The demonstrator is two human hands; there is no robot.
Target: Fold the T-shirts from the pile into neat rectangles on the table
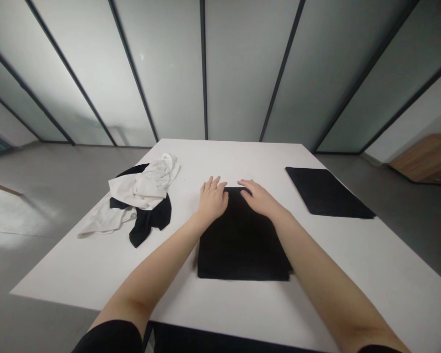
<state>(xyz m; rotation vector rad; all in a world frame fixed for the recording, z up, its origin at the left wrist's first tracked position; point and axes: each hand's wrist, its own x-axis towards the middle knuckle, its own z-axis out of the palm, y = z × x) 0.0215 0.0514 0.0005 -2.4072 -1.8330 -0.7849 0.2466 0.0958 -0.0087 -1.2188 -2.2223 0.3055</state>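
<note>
A black folded cloth (242, 245) lies flat as a neat block on the white table (220, 304) in front of me. My left hand (212, 197) rests at its far left corner, fingers spread and pointing away from me. At the far right corner is my right hand (259, 196), its fingers stretched out and turned inward along the far edge. Neither hand grips the fabric. Whether the cloth is a garment cannot be made out, and my forearms cover parts of its sides.
A loose heap of white cloth (143, 186) and black cloth (152, 218) lies at the table's left. Another flat folded black cloth (330, 193) lies near the right edge. Behind the table stands a frosted glass partition (235, 68). A wooden object (426, 159) stands beyond, at right.
</note>
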